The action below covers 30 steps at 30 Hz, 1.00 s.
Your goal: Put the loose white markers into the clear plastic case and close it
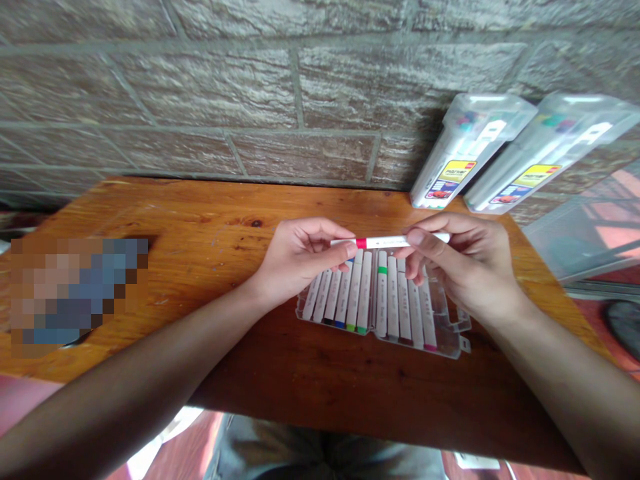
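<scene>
A white marker [387,242] with a red band is held level between both hands, above an opened clear plastic case. My left hand [310,250] pinches its left end, just by the red band. Thumb and fingers of my right hand [463,260] grip it near the other end. Below, the case [445,343] lies spread on the table, with several white markers [354,293] in its left half and several more in the right half. One marker [383,293] there has a green band. My right hand hides part of the case's upper right.
Two closed clear marker cases [445,180] [520,180] stand against the stone wall [250,87] at the back right. A blurred-out object [80,293] lies on the left of the wooden table [210,213]. A dark round object [625,327] is beyond the right edge.
</scene>
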Tool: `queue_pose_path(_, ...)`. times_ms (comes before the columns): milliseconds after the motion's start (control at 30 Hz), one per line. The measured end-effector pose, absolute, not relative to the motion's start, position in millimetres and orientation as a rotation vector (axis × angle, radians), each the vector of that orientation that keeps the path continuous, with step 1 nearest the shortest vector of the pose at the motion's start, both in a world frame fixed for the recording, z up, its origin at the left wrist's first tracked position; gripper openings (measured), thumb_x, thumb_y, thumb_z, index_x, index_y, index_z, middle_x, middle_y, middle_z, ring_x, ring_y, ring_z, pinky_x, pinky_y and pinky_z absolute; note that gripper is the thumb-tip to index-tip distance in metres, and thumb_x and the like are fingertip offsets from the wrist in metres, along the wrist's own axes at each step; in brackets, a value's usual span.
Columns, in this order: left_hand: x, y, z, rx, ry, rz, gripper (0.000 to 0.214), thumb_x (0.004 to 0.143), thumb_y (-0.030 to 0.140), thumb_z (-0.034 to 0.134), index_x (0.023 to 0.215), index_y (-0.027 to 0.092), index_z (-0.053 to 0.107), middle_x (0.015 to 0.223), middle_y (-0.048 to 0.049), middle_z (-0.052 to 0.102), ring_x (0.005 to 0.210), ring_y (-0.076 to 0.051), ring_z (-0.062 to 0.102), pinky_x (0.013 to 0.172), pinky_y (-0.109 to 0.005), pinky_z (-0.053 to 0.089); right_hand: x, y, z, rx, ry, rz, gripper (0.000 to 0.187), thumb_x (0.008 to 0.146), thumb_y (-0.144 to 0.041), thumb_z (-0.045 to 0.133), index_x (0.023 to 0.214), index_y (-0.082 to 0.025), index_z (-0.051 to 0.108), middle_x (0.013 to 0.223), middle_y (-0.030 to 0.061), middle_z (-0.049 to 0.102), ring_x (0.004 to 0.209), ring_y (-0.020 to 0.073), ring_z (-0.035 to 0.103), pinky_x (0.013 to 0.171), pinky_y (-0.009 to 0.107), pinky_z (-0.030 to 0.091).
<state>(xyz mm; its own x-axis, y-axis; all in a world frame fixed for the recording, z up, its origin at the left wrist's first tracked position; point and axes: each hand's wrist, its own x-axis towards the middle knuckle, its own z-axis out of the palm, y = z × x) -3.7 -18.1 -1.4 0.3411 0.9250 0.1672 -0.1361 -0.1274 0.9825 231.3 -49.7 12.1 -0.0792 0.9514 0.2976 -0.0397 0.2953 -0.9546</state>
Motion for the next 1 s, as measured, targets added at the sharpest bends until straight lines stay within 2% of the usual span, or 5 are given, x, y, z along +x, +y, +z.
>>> queue_pose_path(233,-3.7,-18.2,-1.5,1.358,0.752,1.099,0.030,0.068,0.030,0.098,0.088,0.015,0.081,0.078,-0.0042,0.081,0.059,-0.013,0.072,0.055,-0.022,0.059,231.4,-49.3,13.3,-0.919,-1.367,1.068,0.013,0.090,-0.031,0.085,0.083,-0.021,0.083,0.069,0.0030,0.079,0.047,0.0126,0.067,0.039,0.023,0.054)
queue_pose_path(633,-4.3,-16.3,-7.3,1.281,0.674,1.103,0.016,0.082,0.028,0.089,0.082,0.015,0.080,0.075,-0.0020,0.079,0.059,-0.010,0.071,0.058,-0.019,0.059,229.5,-50.5,14.6,-0.933,-1.374,1.069,0.015,0.087,-0.031,0.088,0.081,-0.019,0.083,0.072,0.0047,0.081,0.046,0.0133,0.069,0.038,0.023,0.055)
queue_pose_path(1000,-4.2,-17.0,-4.1,1.380,0.737,1.119,0.021,0.077,0.028,0.093,0.091,0.014,0.084,0.077,-0.0044,0.082,0.057,-0.010,0.071,0.052,-0.019,0.057,232.2,-49.3,12.3,-0.920,-1.368,1.082,0.013,0.091,-0.027,0.084,0.082,-0.018,0.083,0.072,0.0053,0.080,0.046,0.0131,0.069,0.038,0.023,0.055)
